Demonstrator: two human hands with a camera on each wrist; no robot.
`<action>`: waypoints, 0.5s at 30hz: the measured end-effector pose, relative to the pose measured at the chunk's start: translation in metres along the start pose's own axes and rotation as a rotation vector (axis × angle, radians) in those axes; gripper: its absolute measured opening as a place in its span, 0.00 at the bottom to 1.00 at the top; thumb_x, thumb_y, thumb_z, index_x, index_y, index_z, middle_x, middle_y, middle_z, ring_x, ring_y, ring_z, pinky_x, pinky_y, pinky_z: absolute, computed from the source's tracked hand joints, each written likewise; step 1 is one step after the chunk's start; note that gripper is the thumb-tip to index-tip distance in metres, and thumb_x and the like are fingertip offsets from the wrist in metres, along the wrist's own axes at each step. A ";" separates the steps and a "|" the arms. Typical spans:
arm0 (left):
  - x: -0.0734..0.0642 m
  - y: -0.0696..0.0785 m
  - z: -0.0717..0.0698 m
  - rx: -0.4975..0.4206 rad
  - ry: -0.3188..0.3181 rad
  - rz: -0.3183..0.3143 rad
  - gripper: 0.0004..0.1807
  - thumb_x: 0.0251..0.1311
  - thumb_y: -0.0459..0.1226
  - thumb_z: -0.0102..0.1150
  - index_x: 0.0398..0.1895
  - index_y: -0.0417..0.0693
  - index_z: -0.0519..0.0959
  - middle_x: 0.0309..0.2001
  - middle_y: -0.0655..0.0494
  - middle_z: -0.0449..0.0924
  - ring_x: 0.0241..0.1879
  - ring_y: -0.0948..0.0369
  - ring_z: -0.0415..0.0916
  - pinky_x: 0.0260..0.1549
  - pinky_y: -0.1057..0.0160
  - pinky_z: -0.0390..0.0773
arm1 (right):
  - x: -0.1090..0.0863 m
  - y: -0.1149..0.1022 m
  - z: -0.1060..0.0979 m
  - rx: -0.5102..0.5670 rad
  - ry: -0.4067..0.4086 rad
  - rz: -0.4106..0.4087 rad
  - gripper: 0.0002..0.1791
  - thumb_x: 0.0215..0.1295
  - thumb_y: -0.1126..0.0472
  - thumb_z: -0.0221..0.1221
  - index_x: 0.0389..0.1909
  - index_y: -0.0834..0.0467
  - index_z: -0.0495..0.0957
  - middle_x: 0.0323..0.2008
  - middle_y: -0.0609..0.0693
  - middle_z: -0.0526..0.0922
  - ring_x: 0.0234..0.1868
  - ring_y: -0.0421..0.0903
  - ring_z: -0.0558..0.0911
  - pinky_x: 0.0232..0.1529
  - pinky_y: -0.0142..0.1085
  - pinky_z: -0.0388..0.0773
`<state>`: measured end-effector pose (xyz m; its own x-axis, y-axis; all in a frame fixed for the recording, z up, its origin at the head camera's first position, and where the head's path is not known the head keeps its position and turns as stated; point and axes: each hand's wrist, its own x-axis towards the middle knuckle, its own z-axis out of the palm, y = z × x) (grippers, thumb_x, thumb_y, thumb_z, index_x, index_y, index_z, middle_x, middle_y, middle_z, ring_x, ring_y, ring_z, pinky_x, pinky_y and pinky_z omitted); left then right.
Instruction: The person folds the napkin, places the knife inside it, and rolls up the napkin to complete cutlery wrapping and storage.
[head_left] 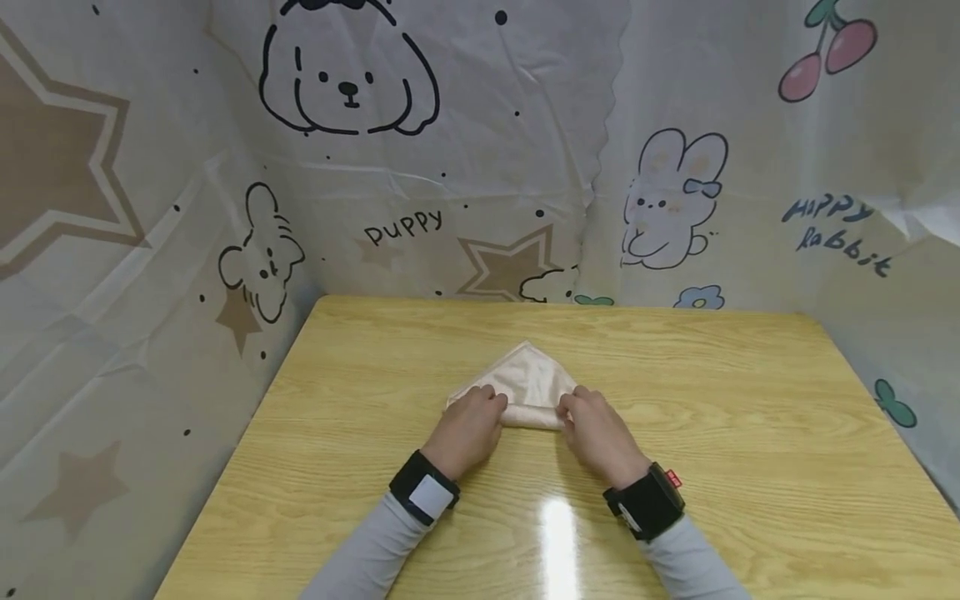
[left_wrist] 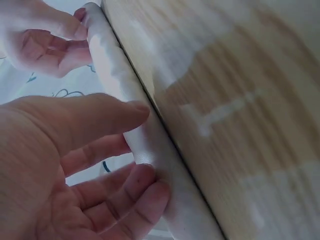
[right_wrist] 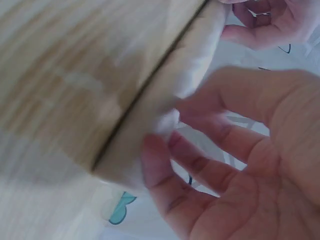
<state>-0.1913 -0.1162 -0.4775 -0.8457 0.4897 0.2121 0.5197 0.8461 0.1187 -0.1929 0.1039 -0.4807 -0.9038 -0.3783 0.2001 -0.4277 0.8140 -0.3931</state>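
Observation:
A pale pink, slightly shiny cloth [head_left: 534,377] lies on the table, its far part flat and tapering to a corner that points away from me. The near edge is wound into a thick roll [head_left: 531,417]. My left hand [head_left: 467,427] grips the left end of this roll; in the left wrist view its thumb and curled fingers [left_wrist: 142,175] lie against the roll. At the right end my right hand [head_left: 602,433] holds the roll between thumb and bent fingers [right_wrist: 159,155]. The cloth's side corners are partly hidden behind the hands.
The wood-grain table [head_left: 337,500] stretches out around the cloth, with a bright light reflection near its front. Behind and beside it hangs a white printed sheet [head_left: 480,150] with cartoon animals, stars and lettering.

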 end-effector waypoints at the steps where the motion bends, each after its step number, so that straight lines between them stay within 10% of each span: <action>1: 0.000 0.000 0.001 0.005 0.002 -0.003 0.02 0.57 0.32 0.58 0.31 0.45 0.80 0.29 0.53 0.72 0.29 0.59 0.70 0.22 0.61 0.75 | 0.000 0.000 -0.001 -0.004 -0.015 0.007 0.09 0.51 0.72 0.63 0.34 0.61 0.84 0.32 0.53 0.79 0.34 0.52 0.75 0.35 0.43 0.78; 15: 0.004 -0.001 0.001 0.073 0.002 0.047 0.06 0.47 0.33 0.63 0.31 0.48 0.80 0.28 0.55 0.79 0.29 0.56 0.76 0.28 0.55 0.76 | -0.004 -0.002 -0.003 -0.118 -0.034 0.000 0.13 0.44 0.72 0.62 0.33 0.58 0.81 0.33 0.49 0.76 0.36 0.49 0.72 0.25 0.42 0.76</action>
<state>-0.1954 -0.1154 -0.4779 -0.8205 0.5284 0.2181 0.5480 0.8356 0.0372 -0.1886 0.1044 -0.4781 -0.9045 -0.3916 0.1688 -0.4251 0.8594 -0.2840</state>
